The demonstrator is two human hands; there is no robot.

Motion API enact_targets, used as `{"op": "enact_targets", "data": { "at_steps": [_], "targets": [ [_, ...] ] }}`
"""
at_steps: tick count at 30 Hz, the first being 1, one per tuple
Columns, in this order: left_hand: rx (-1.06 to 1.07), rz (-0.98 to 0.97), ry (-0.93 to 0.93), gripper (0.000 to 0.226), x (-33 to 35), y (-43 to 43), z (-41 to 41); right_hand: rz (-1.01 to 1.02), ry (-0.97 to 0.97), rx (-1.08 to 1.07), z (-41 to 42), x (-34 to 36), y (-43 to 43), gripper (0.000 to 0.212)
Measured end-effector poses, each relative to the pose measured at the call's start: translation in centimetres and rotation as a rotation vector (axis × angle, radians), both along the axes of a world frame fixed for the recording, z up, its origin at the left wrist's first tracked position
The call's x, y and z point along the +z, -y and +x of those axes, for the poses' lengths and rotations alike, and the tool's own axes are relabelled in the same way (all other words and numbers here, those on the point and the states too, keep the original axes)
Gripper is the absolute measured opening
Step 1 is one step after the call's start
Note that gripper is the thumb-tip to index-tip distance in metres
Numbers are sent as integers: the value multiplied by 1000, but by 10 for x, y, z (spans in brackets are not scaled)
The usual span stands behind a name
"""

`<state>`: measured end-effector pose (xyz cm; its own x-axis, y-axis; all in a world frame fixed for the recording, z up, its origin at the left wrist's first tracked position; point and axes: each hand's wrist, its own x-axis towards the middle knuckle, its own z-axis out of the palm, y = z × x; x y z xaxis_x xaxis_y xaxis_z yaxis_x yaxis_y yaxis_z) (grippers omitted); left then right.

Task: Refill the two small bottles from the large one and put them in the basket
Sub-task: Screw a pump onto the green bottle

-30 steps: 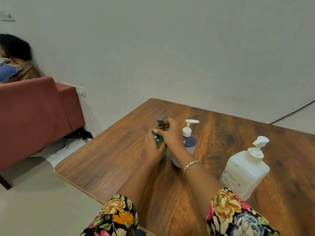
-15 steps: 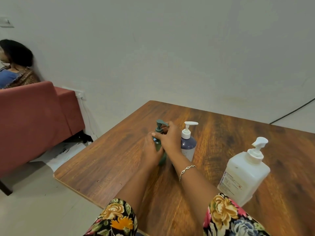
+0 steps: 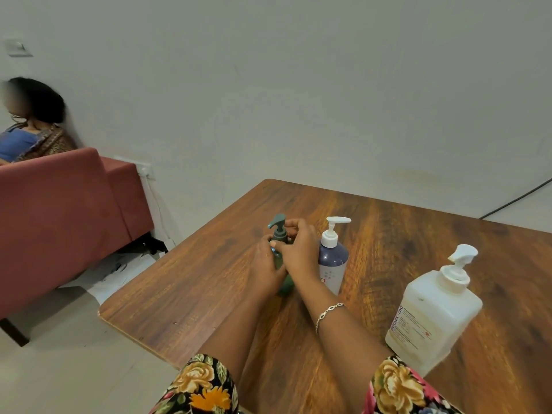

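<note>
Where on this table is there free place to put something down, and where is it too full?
Free: the wood between the left hand and the table edge; the strip between the blue bottle and the large white bottle; the far side behind them. Crowded: the middle, where the right hand also holds the green bottle.

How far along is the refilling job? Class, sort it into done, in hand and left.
Done: nothing yet; the green bottle, purple bottle and large white bottle all stand on the table with pumps on. In hand: the left hand holds the green bottle's body while the right hand grips its pump collar, probably to unscrew it. Left: both refills and the basket, which is not in view.
</note>
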<state>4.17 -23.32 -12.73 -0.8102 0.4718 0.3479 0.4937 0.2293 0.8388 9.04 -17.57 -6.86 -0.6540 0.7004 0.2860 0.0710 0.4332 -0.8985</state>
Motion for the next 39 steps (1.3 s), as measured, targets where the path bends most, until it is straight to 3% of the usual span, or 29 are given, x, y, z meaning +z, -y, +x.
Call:
{"op": "enact_targets", "data": {
  "at_steps": [12, 18, 24, 39],
  "targets": [
    [-35, 1, -47, 46, -1, 2, -4, 161, 134, 38, -5, 3, -2, 31],
    [-42, 18, -46, 40, 1, 4, -2, 111, 163, 65, -7, 8, -5, 37],
    [-68, 7, -58, 50, 5, 7, -7, 106, 205, 184, -5, 20, -13, 36],
    [-236, -98, 74, 47, 12, 15, -25, 162, 249, 228, -11, 18, -19, 39]
  ]
}}
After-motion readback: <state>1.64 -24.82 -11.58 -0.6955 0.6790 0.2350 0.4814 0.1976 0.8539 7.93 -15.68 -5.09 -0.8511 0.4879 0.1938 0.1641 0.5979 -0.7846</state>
